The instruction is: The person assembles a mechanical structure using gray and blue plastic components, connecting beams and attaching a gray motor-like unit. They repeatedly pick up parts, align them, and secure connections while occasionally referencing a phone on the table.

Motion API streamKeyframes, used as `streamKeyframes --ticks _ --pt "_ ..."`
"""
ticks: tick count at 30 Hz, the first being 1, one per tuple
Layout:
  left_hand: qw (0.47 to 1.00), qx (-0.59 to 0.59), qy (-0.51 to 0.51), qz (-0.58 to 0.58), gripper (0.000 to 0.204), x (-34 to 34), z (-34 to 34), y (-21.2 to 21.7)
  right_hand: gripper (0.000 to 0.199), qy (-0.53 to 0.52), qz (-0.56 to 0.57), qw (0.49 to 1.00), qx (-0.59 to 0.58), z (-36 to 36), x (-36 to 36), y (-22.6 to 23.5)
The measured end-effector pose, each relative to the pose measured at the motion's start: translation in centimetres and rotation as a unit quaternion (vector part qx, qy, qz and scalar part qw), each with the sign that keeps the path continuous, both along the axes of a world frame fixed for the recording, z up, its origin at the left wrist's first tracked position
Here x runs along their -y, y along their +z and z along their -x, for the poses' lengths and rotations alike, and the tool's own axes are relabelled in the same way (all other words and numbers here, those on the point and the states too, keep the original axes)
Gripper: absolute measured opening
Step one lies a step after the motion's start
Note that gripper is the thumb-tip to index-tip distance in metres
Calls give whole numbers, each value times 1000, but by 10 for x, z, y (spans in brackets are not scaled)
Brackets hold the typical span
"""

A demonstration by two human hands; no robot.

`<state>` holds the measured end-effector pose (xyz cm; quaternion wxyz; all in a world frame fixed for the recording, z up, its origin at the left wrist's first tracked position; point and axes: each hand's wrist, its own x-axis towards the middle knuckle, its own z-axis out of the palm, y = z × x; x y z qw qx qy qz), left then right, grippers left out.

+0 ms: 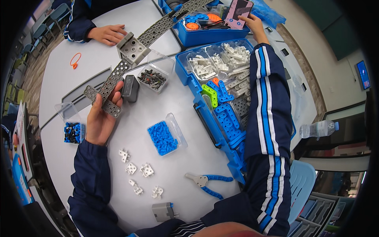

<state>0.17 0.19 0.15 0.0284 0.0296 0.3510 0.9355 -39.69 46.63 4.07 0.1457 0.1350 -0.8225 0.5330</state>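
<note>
My left hand (102,118) is closed around the near end of a long grey perforated plastic beam assembly (156,33). The assembly slants up to the far right, and a blocky grey bracket (132,49) sits on it. My right arm reaches far over the blue parts case. At its end my right hand (256,28) grips the right edge of a phone (238,15) with a pinkish screen, a digit lying over the screen; the fingers behind it are hidden. Beside the left hand stands a dark grey box-shaped block (130,88).
Blue case (189,85) holds white, grey and blue parts; another blue bin (197,37) stands beyond. Small boxes hold blue pins (162,138), dark pins (153,79) and mixed pins (72,133). Blue-handled pliers (203,181), white connectors (147,170) and a grey motor-like block (163,212) lie nearer. Another person's hand (107,34) rests opposite.
</note>
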Motion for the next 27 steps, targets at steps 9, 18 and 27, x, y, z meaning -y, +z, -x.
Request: streamKeyframes --ticks 9,18,27 --pt "1000 1 -4 0 54 1 0 -1 40 -25 -4 1000 -13 3 -1 -2" --pt "1000 -4 -8 -6 54 1 0 0 39 -11 5 999 30 1 1 1" --pt "1000 -3 -4 3 54 -1 0 1 42 -14 28 999 28 2 3 -1"
